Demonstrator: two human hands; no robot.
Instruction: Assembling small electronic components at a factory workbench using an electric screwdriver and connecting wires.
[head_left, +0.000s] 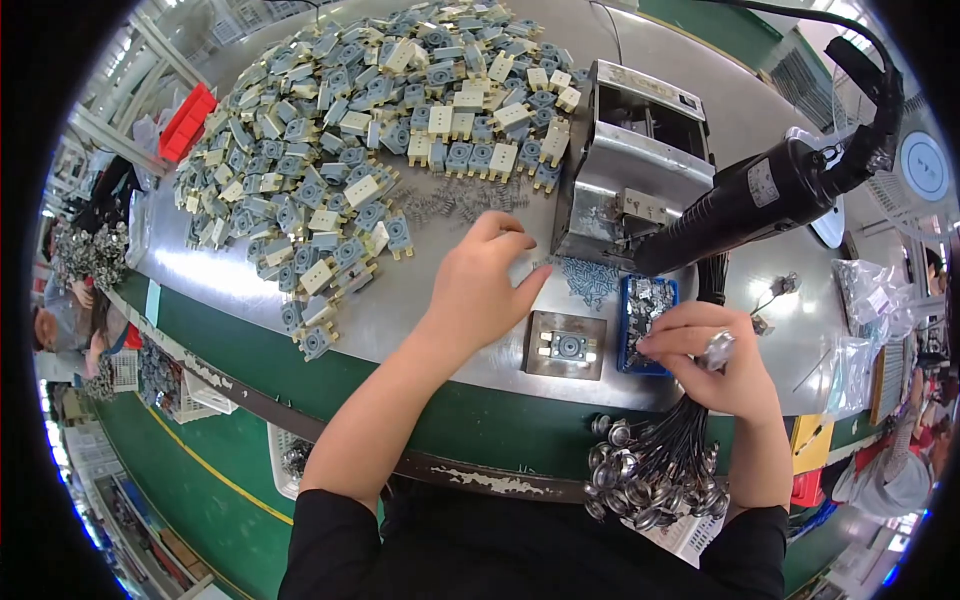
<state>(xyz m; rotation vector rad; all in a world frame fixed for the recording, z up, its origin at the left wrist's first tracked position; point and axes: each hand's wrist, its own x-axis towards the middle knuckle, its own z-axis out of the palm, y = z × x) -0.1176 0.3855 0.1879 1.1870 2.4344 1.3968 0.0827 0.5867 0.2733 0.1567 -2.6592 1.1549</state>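
A blue tray (624, 325) holds a heap of small metal pieces (655, 296), and the metal block (565, 370) just left of it bears a grey part (570, 346). The right hand (742, 380) bends its fingers over the tray's near end, whether pinching a piece I cannot tell, while the left hand (476, 288) hovers near loose blue screws (592, 280), thumb parted from curled fingers. The grey part lies round face up, its long axis running roughly left to right.

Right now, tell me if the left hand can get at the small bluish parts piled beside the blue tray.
Probably yes: the left hand is close to the small bluish parts, and nothing visible blocks the metal tabletop between; the blue tray sits on their far side.
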